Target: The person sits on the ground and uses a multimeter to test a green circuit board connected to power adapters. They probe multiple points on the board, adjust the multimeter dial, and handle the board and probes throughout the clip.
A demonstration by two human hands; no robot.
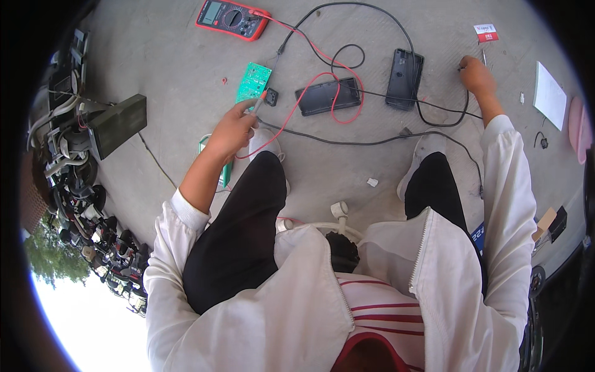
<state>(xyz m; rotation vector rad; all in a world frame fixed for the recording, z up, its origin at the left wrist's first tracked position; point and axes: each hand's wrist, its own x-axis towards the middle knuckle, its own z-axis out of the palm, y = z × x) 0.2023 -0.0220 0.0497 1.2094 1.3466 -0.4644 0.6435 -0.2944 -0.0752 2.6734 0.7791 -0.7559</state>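
Note:
My left hand (pixel 232 130) is closed around a slim orange-tipped tool (pixel 264 95), held beside the lower end of a green circuit board (pixel 254 80). The tool's exact kind is unclear. A small square black part (pixel 271 97) lies by its tip. Away to the right, my right hand (pixel 478 75) is closed, fingers curled on the end of a black cable (pixel 466 110); that end is mostly hidden. Two black plastic case halves (pixel 331 96) (pixel 404 79) lie between my hands. At the top, a red multimeter (pixel 232 20) has a red test lead (pixel 313 85) looping toward my left wrist.
A second black cable (pixel 353 143) crosses the floor before my shoes. A green-edged item (pixel 224 172) is by my left forearm. Right of me lie white paper (pixel 550 94), a red-and-white packet (pixel 486 33) and a pink object (pixel 580 130). A dark green box (pixel 119 126) stands at left.

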